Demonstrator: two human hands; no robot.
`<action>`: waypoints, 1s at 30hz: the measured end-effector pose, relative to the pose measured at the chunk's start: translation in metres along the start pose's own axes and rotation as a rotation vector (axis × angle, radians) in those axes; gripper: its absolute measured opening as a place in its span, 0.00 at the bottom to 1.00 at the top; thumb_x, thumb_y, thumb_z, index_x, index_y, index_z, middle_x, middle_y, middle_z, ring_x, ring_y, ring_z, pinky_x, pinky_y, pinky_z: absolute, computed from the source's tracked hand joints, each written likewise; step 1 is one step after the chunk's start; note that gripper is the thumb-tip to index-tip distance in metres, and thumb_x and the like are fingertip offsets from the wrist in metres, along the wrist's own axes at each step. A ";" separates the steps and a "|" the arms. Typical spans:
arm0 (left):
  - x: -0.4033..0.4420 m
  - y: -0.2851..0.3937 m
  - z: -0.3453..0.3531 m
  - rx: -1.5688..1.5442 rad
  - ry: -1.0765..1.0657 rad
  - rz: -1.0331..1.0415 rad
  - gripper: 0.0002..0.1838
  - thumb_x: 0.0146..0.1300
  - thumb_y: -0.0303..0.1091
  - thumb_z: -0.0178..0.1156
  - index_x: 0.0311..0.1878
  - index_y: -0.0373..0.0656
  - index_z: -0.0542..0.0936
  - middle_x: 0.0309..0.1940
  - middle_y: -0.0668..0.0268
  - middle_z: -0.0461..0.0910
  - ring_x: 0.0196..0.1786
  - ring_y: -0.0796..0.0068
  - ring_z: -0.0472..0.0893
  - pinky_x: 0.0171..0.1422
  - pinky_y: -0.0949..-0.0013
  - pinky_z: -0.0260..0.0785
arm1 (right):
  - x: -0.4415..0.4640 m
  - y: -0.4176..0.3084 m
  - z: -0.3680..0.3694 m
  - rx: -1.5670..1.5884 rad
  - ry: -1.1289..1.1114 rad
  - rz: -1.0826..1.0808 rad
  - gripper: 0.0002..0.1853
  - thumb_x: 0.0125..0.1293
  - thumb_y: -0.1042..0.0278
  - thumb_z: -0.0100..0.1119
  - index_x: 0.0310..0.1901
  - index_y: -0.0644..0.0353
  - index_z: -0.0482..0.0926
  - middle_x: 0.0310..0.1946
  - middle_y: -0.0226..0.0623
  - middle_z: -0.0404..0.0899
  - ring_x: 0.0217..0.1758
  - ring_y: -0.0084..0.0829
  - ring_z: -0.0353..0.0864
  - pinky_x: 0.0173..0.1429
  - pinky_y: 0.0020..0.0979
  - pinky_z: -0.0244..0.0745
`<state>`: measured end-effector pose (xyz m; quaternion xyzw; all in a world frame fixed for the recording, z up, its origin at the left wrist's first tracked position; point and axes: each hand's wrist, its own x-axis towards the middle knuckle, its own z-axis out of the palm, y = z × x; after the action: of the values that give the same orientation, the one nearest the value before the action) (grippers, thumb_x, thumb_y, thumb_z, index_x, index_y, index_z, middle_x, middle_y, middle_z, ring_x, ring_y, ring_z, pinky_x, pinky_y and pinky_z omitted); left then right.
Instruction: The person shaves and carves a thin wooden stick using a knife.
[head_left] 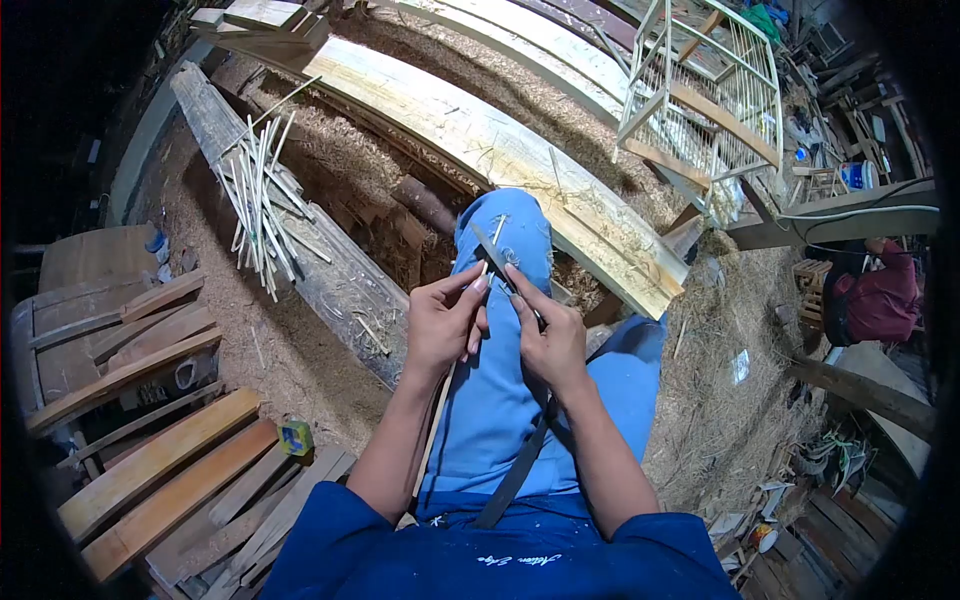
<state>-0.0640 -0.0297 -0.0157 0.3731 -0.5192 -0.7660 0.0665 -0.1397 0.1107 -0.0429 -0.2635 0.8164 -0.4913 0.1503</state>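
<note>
My left hand [440, 325] is closed around a thin bamboo strip [437, 418], fingers pinching it above my raised knee. The strip's lower part runs back along my thigh toward my waist. My right hand [550, 345] grips a knife, and its pointed grey blade [489, 247] lies against or very near the strip between both hands. A long dark bar [517, 472] reaches from under my right wrist to my waist; it looks like the knife's handle, but my hand hides the join. Pale shavings [512, 255] rest on the blue trouser knee [525, 215].
A bundle of thin sticks [262, 205] lies on a weathered plank [345, 285] at left. Beyond my knee stretches a long pale board [450, 125]. A wooden birdcage [715, 95] stands at upper right. Planks [160, 460] pile at lower left. Another person [880, 290] is at far right.
</note>
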 end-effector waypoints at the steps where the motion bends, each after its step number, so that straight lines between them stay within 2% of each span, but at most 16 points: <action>1: -0.002 -0.001 0.000 0.015 -0.009 0.000 0.17 0.73 0.32 0.59 0.61 0.34 0.79 0.18 0.66 0.78 0.11 0.84 0.69 0.10 0.78 0.56 | 0.000 0.000 -0.001 -0.013 0.006 0.004 0.23 0.68 0.67 0.59 0.64 0.38 0.78 0.33 0.51 0.84 0.34 0.50 0.84 0.39 0.44 0.77; 6: -0.012 -0.008 -0.002 0.032 -0.019 0.035 0.17 0.73 0.32 0.59 0.61 0.34 0.79 0.19 0.66 0.78 0.11 0.85 0.68 0.12 0.79 0.56 | 0.001 0.002 0.001 -0.043 0.018 0.002 0.23 0.68 0.68 0.59 0.64 0.37 0.79 0.33 0.50 0.84 0.34 0.50 0.84 0.39 0.45 0.77; 8: -0.020 -0.006 -0.004 0.053 0.003 0.018 0.16 0.73 0.31 0.58 0.61 0.36 0.80 0.18 0.69 0.77 0.11 0.85 0.68 0.12 0.78 0.56 | 0.001 0.001 0.001 -0.048 0.022 -0.003 0.24 0.67 0.68 0.59 0.64 0.37 0.78 0.32 0.50 0.84 0.34 0.50 0.84 0.39 0.45 0.77; 14: -0.035 -0.009 -0.006 0.052 0.048 -0.024 0.16 0.72 0.30 0.59 0.60 0.35 0.81 0.18 0.68 0.77 0.11 0.86 0.68 0.12 0.79 0.56 | 0.002 0.002 0.002 -0.087 0.018 -0.011 0.24 0.68 0.68 0.59 0.65 0.36 0.78 0.31 0.49 0.83 0.33 0.50 0.84 0.38 0.45 0.77; 16: -0.044 -0.007 -0.007 0.067 0.027 -0.038 0.16 0.72 0.30 0.59 0.59 0.35 0.81 0.18 0.67 0.77 0.11 0.86 0.68 0.12 0.79 0.56 | 0.003 -0.003 -0.001 -0.088 0.024 0.043 0.21 0.69 0.71 0.59 0.62 0.45 0.80 0.37 0.54 0.85 0.37 0.50 0.86 0.42 0.41 0.79; 23: -0.034 -0.006 -0.003 0.066 0.070 -0.021 0.17 0.73 0.31 0.59 0.60 0.33 0.80 0.18 0.66 0.78 0.10 0.84 0.68 0.11 0.78 0.56 | 0.003 -0.001 -0.002 -0.050 -0.034 0.011 0.21 0.68 0.71 0.60 0.63 0.46 0.80 0.40 0.54 0.85 0.37 0.50 0.87 0.42 0.40 0.79; 25: -0.020 0.001 0.000 0.066 0.054 0.000 0.17 0.74 0.32 0.58 0.60 0.32 0.79 0.18 0.65 0.78 0.10 0.84 0.68 0.11 0.77 0.56 | -0.001 0.003 0.001 0.009 -0.021 -0.045 0.23 0.68 0.68 0.60 0.64 0.38 0.78 0.31 0.50 0.83 0.33 0.50 0.84 0.38 0.45 0.78; 30: -0.003 -0.006 0.004 0.041 0.031 0.049 0.17 0.74 0.32 0.57 0.61 0.34 0.79 0.17 0.66 0.77 0.10 0.84 0.68 0.11 0.78 0.56 | -0.001 0.005 0.002 -0.001 0.007 -0.027 0.24 0.67 0.68 0.60 0.64 0.38 0.79 0.31 0.50 0.84 0.32 0.49 0.84 0.38 0.45 0.77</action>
<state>-0.0629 -0.0224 -0.0181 0.3734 -0.5429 -0.7473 0.0857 -0.1395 0.1115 -0.0487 -0.2728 0.8136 -0.4938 0.1409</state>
